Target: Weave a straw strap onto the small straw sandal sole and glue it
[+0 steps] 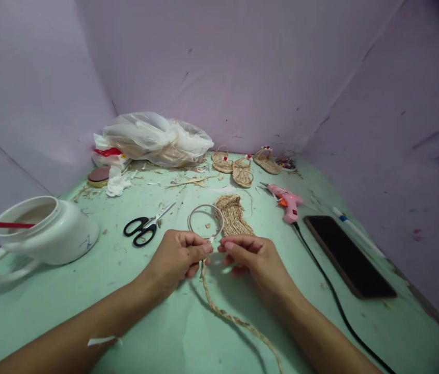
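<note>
My left hand (182,257) is closed in a pinch at the bottom of a thin metal ring (189,221), where a small white bit shows at the fingertips. From under these fingers a braided straw cord (223,313) trails down toward the front edge of the view. My right hand (252,254) is just to the right, apart from the left, its thumb bent against the forefinger. Whether anything small lies between those fingers is hidden. Behind the hands lies a flat woven straw piece (234,214), its left edge meeting the ring in view.
Black-handled scissors (147,228) and a white pot (67,234) are on the left. A pink glue gun (290,202), its black cable (326,278) and a phone (350,254) lie right. Small straw sandals (242,172) and a plastic bag (157,137) sit at the back wall.
</note>
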Motion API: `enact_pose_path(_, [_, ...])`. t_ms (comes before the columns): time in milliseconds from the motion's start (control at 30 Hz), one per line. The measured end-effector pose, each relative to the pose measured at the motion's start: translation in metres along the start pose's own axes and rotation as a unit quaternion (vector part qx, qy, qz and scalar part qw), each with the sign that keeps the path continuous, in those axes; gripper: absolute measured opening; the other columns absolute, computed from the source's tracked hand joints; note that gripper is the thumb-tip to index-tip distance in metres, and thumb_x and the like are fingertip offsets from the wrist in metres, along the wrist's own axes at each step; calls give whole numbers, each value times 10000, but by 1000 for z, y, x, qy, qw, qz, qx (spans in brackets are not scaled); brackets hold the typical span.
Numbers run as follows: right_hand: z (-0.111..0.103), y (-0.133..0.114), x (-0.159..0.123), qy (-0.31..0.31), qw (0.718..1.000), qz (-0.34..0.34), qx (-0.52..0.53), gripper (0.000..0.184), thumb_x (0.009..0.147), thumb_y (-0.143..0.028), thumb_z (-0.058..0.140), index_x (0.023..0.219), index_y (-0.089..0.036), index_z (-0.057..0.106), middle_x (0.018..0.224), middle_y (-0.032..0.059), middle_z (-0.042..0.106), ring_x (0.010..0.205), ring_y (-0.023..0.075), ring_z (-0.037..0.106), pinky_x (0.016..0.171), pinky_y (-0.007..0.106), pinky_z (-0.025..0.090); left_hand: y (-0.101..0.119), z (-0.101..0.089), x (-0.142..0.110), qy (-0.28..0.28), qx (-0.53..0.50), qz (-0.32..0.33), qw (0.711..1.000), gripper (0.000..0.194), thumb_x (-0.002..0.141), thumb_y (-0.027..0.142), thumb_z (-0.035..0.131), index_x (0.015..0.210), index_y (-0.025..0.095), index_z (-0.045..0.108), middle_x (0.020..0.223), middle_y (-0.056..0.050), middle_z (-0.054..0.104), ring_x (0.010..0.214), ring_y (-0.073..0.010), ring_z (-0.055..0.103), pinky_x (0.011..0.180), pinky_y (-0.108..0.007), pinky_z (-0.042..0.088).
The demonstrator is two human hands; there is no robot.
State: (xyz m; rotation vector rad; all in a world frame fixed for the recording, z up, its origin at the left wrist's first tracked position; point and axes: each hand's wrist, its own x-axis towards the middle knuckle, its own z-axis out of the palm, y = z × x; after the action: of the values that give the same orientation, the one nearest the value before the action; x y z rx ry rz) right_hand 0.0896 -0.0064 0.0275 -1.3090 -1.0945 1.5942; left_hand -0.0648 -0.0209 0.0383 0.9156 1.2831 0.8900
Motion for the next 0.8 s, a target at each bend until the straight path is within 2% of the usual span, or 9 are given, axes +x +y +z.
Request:
enact_pose_path(133, [3, 6, 1, -23, 1000, 14, -8, 209, 549, -310, 720, 644, -128, 686, 441, -23, 550, 384, 83, 464, 335, 192, 359, -7, 4, 0, 4, 72, -17, 997, 185, 644, 271, 609, 537, 123, 574, 306, 47, 450, 258, -37, 315, 294, -157, 218])
enact_pose_path(300, [6, 10, 1, -21, 999, 26, -32, 146, 561, -271, 694, 558, -136, 638, 374, -46, 493, 337, 65, 405, 315, 185, 321, -9, 9, -2, 29, 107, -16, 994, 131, 649, 208, 592, 552, 135, 544, 311, 54, 463, 254, -50, 359, 286, -156, 282])
enact_pose_path(367, [7, 9, 1, -22, 999, 27, -37, 140, 572, -270, 678, 553, -138, 632, 365, -47, 490, 332, 64, 402, 318, 186, 321, -8, 10, -2, 40, 97, -10, 994, 65, 642, 184, 595, 628, 136, 552, 345, 64, 487, 259, -52, 381, 287, -153, 292])
enact_pose_path(467, [8, 7, 0, -23, 998, 26, -44, 133, 579, -265, 665, 551, -140, 631, 359, -50, 484, 325, 63, 398, 325, 190, 322, -8, 10, -3, 45, 77, -2, 996, 133, 632, 185, 613, 746, 134, 566, 409, 64, 525, 280, -61, 418, 297, -161, 311])
enact_pose_path(633, [10, 5, -1, -20, 998, 30, -50, 120, 575, -243, 667, 532, -141, 621, 355, -50, 481, 321, 62, 393, 328, 190, 306, -11, 12, -4, 71, 85, 34, 993, 78, 605, 196, 619, 591, 127, 586, 401, 44, 498, 327, -59, 398, 330, -176, 288])
enact_pose_path(800, [11, 7, -2, -20, 998, 32, -48, 113, 567, -245, 669, 546, -139, 633, 369, -46, 494, 320, 61, 397, 324, 193, 319, -14, 14, -6, 98, 137, 86, 982, 98, 593, 205, 604, 534, 127, 606, 466, -1, 559, 422, -80, 430, 397, -193, 302])
